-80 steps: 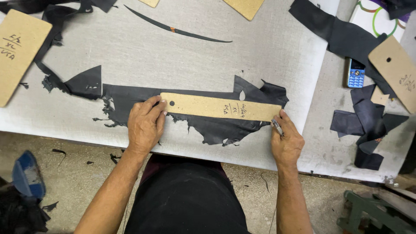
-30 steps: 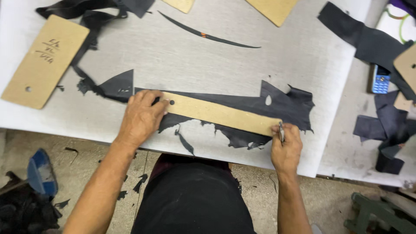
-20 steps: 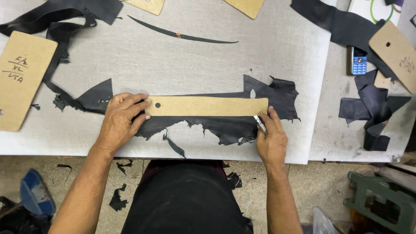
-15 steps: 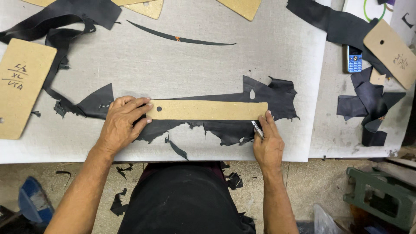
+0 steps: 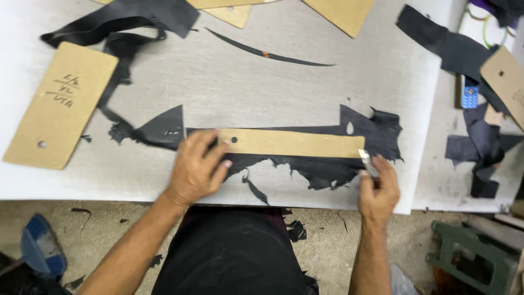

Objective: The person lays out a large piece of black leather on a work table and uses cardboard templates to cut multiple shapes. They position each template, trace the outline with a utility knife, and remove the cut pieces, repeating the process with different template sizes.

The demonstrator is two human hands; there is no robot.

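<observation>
The left hand (image 5: 197, 166) lies flat with its fingers spread. It presses down on the left end of a long brown card strip (image 5: 292, 143). The strip lies across a ragged piece of black leather (image 5: 327, 169) on the white table (image 5: 273, 82). The right hand (image 5: 377, 188) grips a small knife (image 5: 367, 160). The blade touches the right end of the strip. A bigger brown card (image 5: 57, 106) lies far left of the left hand.

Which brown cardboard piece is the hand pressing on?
The long narrow strip on the black material, pressed by the left hand. The wide cardboard piece lies untouched, far left.
</observation>
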